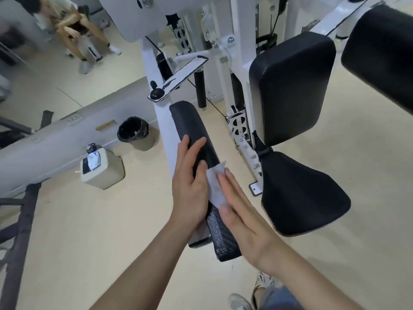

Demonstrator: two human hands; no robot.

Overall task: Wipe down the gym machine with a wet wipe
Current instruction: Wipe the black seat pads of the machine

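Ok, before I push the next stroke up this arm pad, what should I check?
1. Wet wipe flat under the right hand, on the arm pad: ok.
2. Left hand steadies the pad from its left side: ok.
3. Path to the far end clear: not ok, the left hand's fingers lie on the pad ahead of the wipe.
4. Near end already wiped: it looks speckled and glossy, probably ok.
5. Wipe wet enough: cannot tell.
6. Bin for the used wipe stands on the floor by the wall: ok.
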